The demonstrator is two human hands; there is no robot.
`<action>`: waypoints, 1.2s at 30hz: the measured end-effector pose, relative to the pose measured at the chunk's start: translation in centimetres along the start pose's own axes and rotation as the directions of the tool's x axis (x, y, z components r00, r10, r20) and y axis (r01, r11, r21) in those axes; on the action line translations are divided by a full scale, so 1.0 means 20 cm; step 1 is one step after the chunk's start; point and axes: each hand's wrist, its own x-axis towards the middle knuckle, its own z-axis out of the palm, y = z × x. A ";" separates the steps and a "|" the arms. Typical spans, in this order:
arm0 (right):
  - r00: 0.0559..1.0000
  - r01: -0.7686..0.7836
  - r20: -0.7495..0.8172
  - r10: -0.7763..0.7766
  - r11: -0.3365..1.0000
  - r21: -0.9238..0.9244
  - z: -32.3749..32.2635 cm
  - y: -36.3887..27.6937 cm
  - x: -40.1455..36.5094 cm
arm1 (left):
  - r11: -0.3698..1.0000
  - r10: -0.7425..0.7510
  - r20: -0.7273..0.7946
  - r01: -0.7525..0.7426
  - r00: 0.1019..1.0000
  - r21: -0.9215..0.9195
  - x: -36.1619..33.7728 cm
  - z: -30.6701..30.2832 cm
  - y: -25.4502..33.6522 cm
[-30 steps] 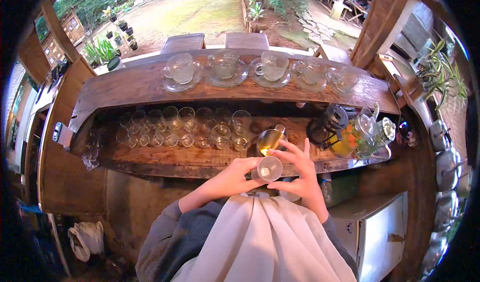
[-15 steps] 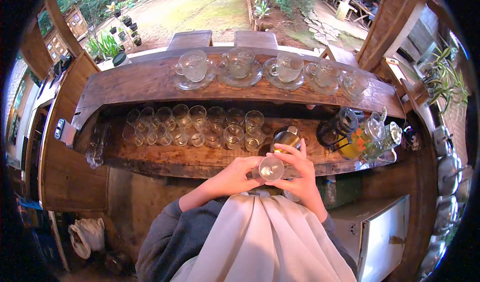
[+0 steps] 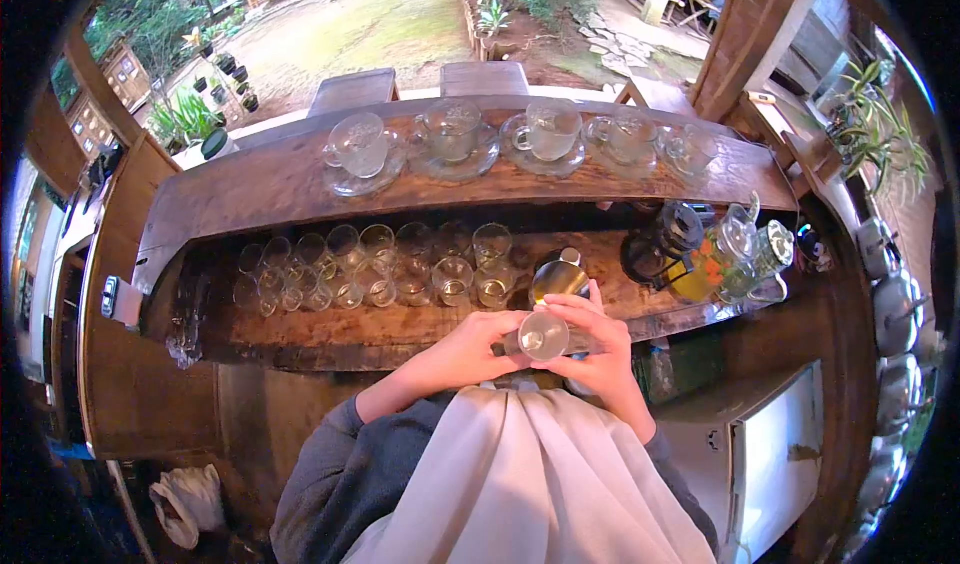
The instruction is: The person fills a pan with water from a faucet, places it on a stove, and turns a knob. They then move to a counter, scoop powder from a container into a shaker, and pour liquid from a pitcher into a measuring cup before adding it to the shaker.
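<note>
Close to my body, just in front of the counter's near edge, a small clear drinking glass (image 3: 543,337) is held between both hands. My left hand (image 3: 474,352) closes on its left side, with thumb and fingers against the wall. From the right, my right hand (image 3: 600,352) curves its fingers over the far side and its thumb along the near side. The glass is tilted with its round mouth toward me. Just beyond the right fingers stands a shiny metal cup (image 3: 562,278) on the lower counter (image 3: 420,329).
Several clear glasses (image 3: 376,288) stand in rows on the lower counter. To the right are a black French press (image 3: 660,249) and a glass pitcher (image 3: 700,269) with orange and yellow contents. Glass cups (image 3: 551,132) on saucers line the raised bar (image 3: 280,199). A white cabinet (image 3: 775,464) is at lower right.
The view has turned slightly, so the counter things sit further left. My right fingers have come down closer around the glass; both hands still hold it.
</note>
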 end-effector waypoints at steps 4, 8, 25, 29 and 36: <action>1.000 -0.006 -0.010 0.006 0.999 -0.036 -0.02 0.01 -0.01 | 0.998 0.055 -0.002 -0.055 0.998 -0.001 0.03 0.01 -0.03; 1.000 -0.013 -0.025 0.013 1.000 -0.023 -0.03 0.03 -0.02 | 0.997 0.070 0.017 -0.070 0.997 -0.009 0.06 0.01 -0.05; 0.980 -0.109 -0.176 0.092 0.990 -0.087 -0.17 0.02 -0.07 | 0.938 -0.184 -0.341 0.061 0.922 -0.341 -0.05 0.08 -0.28; 0.973 -0.135 -0.205 0.109 0.984 -0.115 -0.22 0.01 -0.07 | 0.949 -0.132 -0.427 -0.010 0.895 -0.316 -0.04 0.19 -0.35; 0.967 -0.162 -0.223 0.122 0.972 -0.171 -0.29 0.07 -0.06 | 0.985 -0.049 -0.509 -0.043 0.859 -0.167 0.06 0.37 -0.45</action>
